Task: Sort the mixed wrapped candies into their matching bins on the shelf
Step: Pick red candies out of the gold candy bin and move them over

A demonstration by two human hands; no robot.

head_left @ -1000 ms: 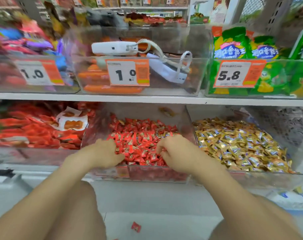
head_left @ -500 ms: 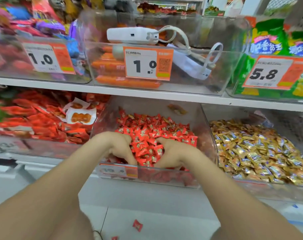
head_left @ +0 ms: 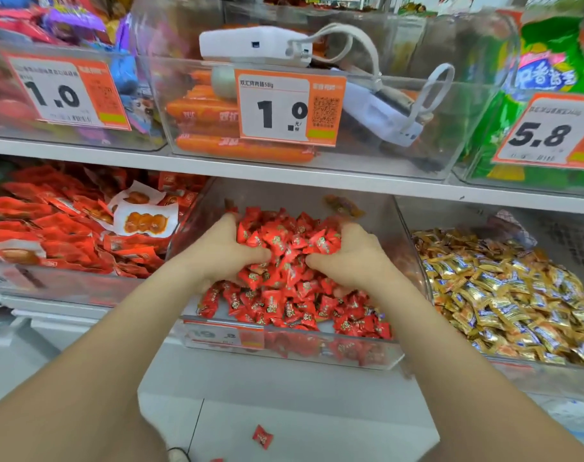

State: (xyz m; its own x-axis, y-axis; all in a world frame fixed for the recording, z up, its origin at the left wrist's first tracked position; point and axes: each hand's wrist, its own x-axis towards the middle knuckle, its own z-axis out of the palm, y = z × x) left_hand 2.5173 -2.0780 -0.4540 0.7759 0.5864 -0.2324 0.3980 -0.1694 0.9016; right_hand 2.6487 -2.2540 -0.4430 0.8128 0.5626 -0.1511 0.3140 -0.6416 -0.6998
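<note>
A clear middle bin (head_left: 392,356) on the lower shelf holds a heap of red wrapped candies (head_left: 284,305). Both my hands are inside it. My left hand (head_left: 224,255) and my right hand (head_left: 350,258) cup a mound of the red candies between them, thumbs pointing toward each other at the front, fingers curled round the mound's sides. One brownish wrapper (head_left: 342,205) lies at the back of this bin. The bin to the right holds gold wrapped candies (head_left: 510,295).
A bin of flat red snack packets (head_left: 67,228) sits to the left. The upper shelf (head_left: 284,173) carries bins with orange sausages (head_left: 217,148), a white device with a cord (head_left: 254,45) and green bags (head_left: 550,71). One red candy (head_left: 262,436) lies on the floor.
My hands moved from the front of the bin inward and toward the back, drawing together and gathering a mound of red candies. The view came closer to the shelf.
</note>
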